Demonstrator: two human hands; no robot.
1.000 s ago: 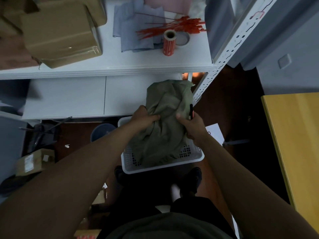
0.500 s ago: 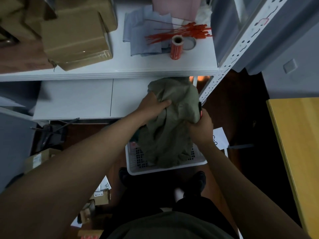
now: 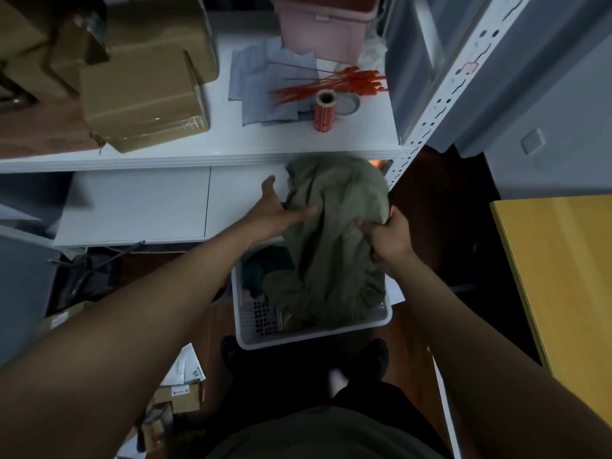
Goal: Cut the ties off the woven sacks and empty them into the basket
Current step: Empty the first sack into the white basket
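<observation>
The olive-green woven sack point(image 3: 334, 233) hangs bunched over the white perforated basket point(image 3: 318, 332), its lower folds sagging into the basket and its upper end raised level with the lower shelf board point(image 3: 139, 207); half a second ago it sat lower and more tightly gathered between both hands; now more of the basket's left side shows, with dark fabric point(image 3: 265, 270) lying inside it. The right hand point(image 3: 387, 236) grips the sack's right edge with curled fingers, a small dark object with a red tip pinched against the cloth beside it, too hidden to tell what it is; this grip matches the earlier frames. The left hand point(image 3: 281, 212) has changed: earlier it clutched a fistful of the sack, now its fingers are spread and nearly straight, the thumb raised clear, the fingertips only touching the cloth's left fold.

Outward from there, the basket stands on the dark floor just ahead of the person's black shoes point(image 3: 374, 356). On the white shelf point(image 3: 364, 134) above lie a bundle of red ties point(image 3: 331, 86), a red label roll point(image 3: 325, 111) standing upright, a tape ring just beside it, folded blue-grey cloth point(image 3: 265, 91), a pink bin point(image 3: 324, 24) and brown cardboard boxes point(image 3: 142, 101); a yellow tabletop point(image 3: 563, 276) fills the right edge; small cartons and papers point(image 3: 178, 385) lie on the floor at lower left.
</observation>
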